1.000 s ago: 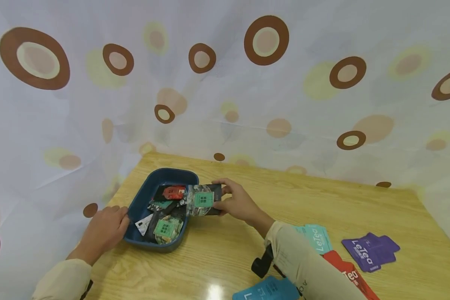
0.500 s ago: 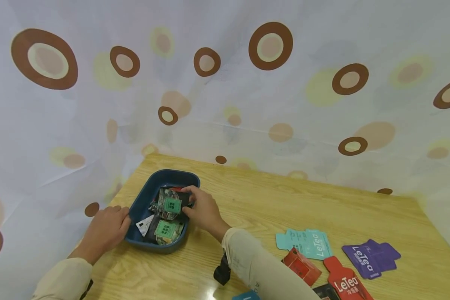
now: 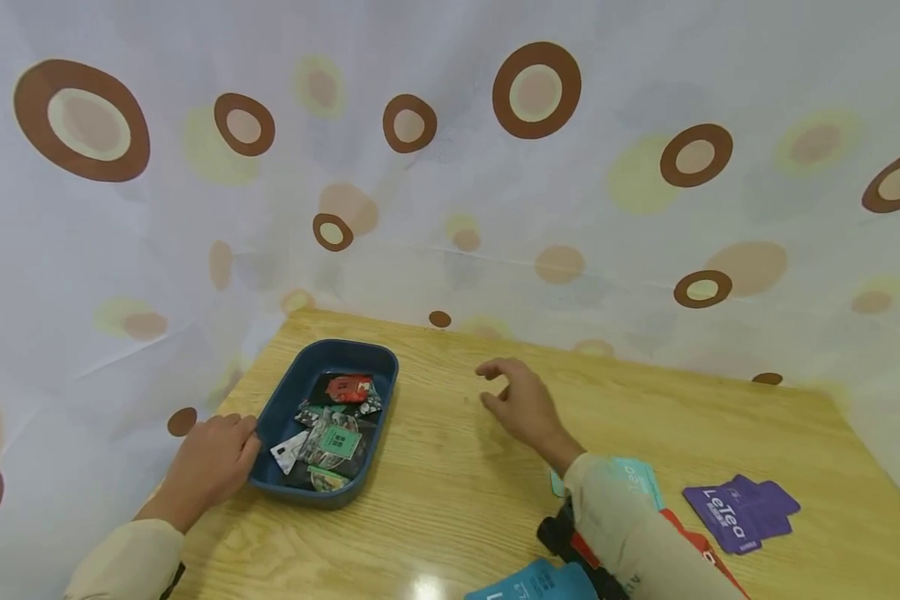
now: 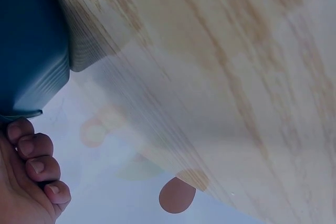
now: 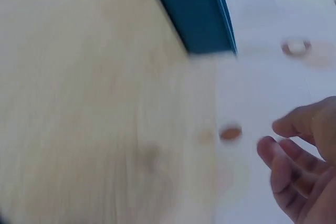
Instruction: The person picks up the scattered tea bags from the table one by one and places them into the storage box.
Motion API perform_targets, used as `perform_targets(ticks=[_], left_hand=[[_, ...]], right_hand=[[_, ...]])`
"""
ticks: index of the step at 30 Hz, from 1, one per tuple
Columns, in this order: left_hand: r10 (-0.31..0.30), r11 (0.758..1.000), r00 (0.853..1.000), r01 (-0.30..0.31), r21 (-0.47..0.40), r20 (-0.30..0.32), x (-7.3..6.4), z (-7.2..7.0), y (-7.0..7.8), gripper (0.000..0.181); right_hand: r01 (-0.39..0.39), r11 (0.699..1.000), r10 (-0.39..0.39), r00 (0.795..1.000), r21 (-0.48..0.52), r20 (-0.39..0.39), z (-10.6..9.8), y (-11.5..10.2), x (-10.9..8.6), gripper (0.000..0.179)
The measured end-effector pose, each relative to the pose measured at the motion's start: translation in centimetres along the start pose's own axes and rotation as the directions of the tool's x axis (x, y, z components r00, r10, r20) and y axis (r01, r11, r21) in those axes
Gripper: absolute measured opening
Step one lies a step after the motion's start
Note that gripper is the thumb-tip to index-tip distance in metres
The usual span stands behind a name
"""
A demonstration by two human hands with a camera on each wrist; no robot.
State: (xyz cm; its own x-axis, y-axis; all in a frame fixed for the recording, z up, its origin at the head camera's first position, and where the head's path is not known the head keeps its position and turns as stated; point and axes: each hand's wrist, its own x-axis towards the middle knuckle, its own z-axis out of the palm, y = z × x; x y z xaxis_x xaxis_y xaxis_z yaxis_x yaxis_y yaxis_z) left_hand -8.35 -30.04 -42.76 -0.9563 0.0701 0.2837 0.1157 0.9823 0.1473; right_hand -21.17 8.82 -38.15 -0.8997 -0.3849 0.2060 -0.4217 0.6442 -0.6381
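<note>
A dark blue plastic bin [image 3: 322,500] stands on the table's left side. My left hand [image 3: 204,462] grips its left rim, with curled fingers [image 4: 39,166] at the edge in the left wrist view. Inside lie several sachets: a black one with a green label [image 3: 340,442], a red-labelled one [image 3: 349,387] behind it and a small white packet [image 3: 288,452] at the left. Right of the bin, my right hand [image 3: 525,406] is over the table, holding nothing. Its thumb and fingers are loosely bent and apart, as the right wrist view also shows.
Flat LeTea pouches lie at the right of the wooden table [image 3: 450,467]: purple [image 3: 738,512], teal [image 3: 637,475], red [image 3: 701,542] and blue [image 3: 536,581]. The right sleeve covers some of them. A patterned white sheet [image 3: 450,183] hangs behind and at the left.
My right hand carried the green-labelled sachet left into the bin, let go of it there and moved back right. My left hand has stayed at the rim.
</note>
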Motion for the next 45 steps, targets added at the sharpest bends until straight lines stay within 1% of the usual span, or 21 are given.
perform_targets(ticks=[3, 6, 8, 10, 11, 14, 16, 17, 18, 19, 21, 23, 25, 27, 31, 33, 34, 36, 38, 41, 45], left_hand=[[-0.005, 1.0, 1.0, 0.005, 0.002, 0.002, -0.1, -0.1, -0.2, 0.03], [-0.011, 1.0, 1.0, 0.011, 0.0, -0.002, -0.3, -0.2, -0.5, 0.031], [-0.015, 1.0, 1.0, 0.015, 0.001, -0.006, -0.4, -0.2, -0.6, 0.031], [-0.017, 1.0, 1.0, 0.017, 0.0, -0.008, -0.5, -0.3, -0.7, 0.031], [-0.017, 1.0, 1.0, 0.017, 0.002, -0.009, -0.5, -0.3, -0.7, 0.031], [-0.021, 1.0, 1.0, 0.021, 0.0, -0.002, -0.5, -0.3, -0.7, 0.031], [-0.023, 1.0, 1.0, 0.023, -0.001, 0.0, -0.5, -0.3, -0.8, 0.032], [-0.024, 1.0, 1.0, 0.024, -0.002, 0.001, -0.5, -0.2, -0.8, 0.032], [-0.025, 1.0, 1.0, 0.025, -0.003, 0.003, -0.5, -0.2, -0.7, 0.032], [-0.027, 1.0, 1.0, 0.027, -0.003, 0.005, -0.5, -0.1, -0.7, 0.032], [-0.025, 1.0, 1.0, 0.025, -0.005, 0.004, -0.5, -0.1, -0.7, 0.032], [-0.024, 1.0, 1.0, 0.024, -0.008, 0.005, -0.5, 0.0, -0.6, 0.032], [-0.023, 1.0, 1.0, 0.023, -0.011, 0.006, -0.6, 0.0, -0.6, 0.031], [-0.022, 1.0, 1.0, 0.022, -0.012, 0.003, -0.6, 0.0, -0.5, 0.031], [-0.01, 1.0, 1.0, 0.01, -0.013, -0.011, -0.4, 0.0, -0.4, 0.031], [-0.003, 1.0, 1.0, 0.003, -0.011, -0.019, -0.3, -0.1, -0.4, 0.031], [0.0, 1.0, 1.0, -0.001, -0.01, -0.022, -0.3, -0.1, -0.4, 0.031], [0.004, 1.0, 1.0, -0.004, -0.008, -0.023, -0.2, 0.0, -0.4, 0.031], [0.006, 1.0, 1.0, -0.006, -0.006, -0.022, -0.1, 0.0, -0.4, 0.031], [0.006, 1.0, 1.0, -0.006, -0.005, -0.014, 0.0, 0.0, -0.3, 0.03], [0.002, 1.0, 1.0, -0.002, -0.003, 0.006, 0.2, 0.1, -0.3, 0.029]], right_hand=[[-0.004, 0.998, 0.007, 0.999, -0.068, 0.045, -4.2, 3.8, -1.0, 0.026], [0.009, 0.993, 0.005, 0.992, -0.118, 0.124, -7.7, 7.1, -2.3, 0.025], [0.007, 0.989, 0.021, 0.981, -0.146, 0.193, -9.4, 9.0, -3.3, 0.026], [0.011, 0.984, 0.038, 0.962, -0.177, 0.271, -10.7, 10.5, -4.4, 0.03], [0.018, 0.982, 0.042, 0.949, -0.189, 0.312, -11.1, 11.2, -5.0, 0.034], [0.011, 0.982, 0.074, 0.895, -0.187, 0.44, -12.0, 12.6, -6.4, 0.052], [0.006, 0.98, 0.095, 0.864, -0.198, 0.494, -12.1, 13.3, -7.1, 0.064], [0.0, 0.977, 0.11, 0.855, -0.213, 0.507, -12.0, 13.5, -7.3, 0.069], [-0.007, 0.973, 0.127, 0.851, -0.231, 0.51, -11.8, 13.8, -7.5, 0.071], [-0.01, 0.967, 0.141, 0.852, -0.254, 0.504, -11.7, 14.0, -7.6, 0.072], [-0.019, 0.955, 0.164, 0.863, -0.295, 0.478, -11.3, 14.2, -7.7, 0.072], [-0.026, 0.953, 0.167, 0.877, -0.301, 0.451, -11.1, 14.3, -7.7, 0.071], [-0.034, 0.961, 0.154, 0.889, -0.273, 0.431, -11.0, 14.1, -7.7, 0.067], [-0.027, 0.975, 0.118, 0.906, -0.222, 0.407, -10.9, 13.7, -7.4, 0.061], [0.03, 0.994, 0.006, 0.944, -0.105, 0.329, -10.5, 12.5, -6.5, 0.035], [0.061, 0.997, -0.047, 0.962, -0.046, 0.267, -10.0, 11.5, -5.8, 0.025], [0.062, 0.998, -0.056, 0.97, -0.017, 0.238, -9.6, 10.9, -5.5, 0.022], [0.066, 0.997, -0.074, 0.979, 0.048, 0.188, -8.7, 9.4, -4.6, 0.024], [0.054, 0.991, -0.074, 0.984, 0.123, 0.164, -7.5, 7.5, -3.6, 0.03], [0.02, 0.969, -0.069, 0.98, 0.248, 0.188, -5.4, 4.1, -2.0, 0.039], [-0.072, 0.912, -0.038, 0.965, 0.403, 0.258, -1.7, -1.1, -0.4, 0.051]])
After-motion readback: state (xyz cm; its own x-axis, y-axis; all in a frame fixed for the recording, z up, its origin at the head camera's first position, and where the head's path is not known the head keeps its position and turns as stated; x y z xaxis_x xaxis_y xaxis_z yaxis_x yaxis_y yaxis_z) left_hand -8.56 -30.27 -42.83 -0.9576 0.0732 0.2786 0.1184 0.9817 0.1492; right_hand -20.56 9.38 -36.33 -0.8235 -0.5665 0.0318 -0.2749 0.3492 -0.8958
